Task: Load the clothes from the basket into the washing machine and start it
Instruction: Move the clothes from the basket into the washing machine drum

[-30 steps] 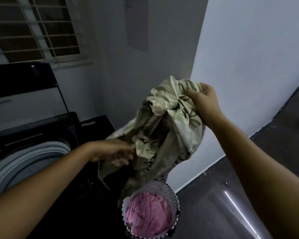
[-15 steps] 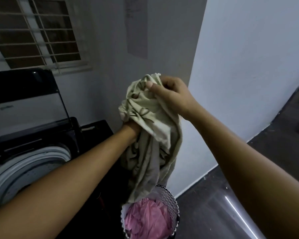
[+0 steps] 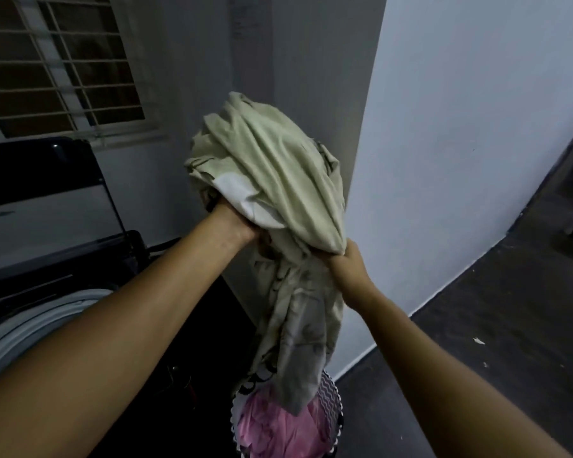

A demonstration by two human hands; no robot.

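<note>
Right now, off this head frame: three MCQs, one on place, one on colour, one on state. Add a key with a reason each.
1. The lower end of the beige cloth hangs over:
A) a sink
B) the basket
C) a chair

2. The clothes in the basket are:
A) pink
B) blue
C) black

3. The lid of the washing machine is:
A) shut
B) removed
C) raised

Key:
1 B, since the cloth's tail drapes down across the basket's rim.
2 A, since pink fabric shows under the hanging tail.
3 C, since the lid stands upright behind the machine's open top.
</note>
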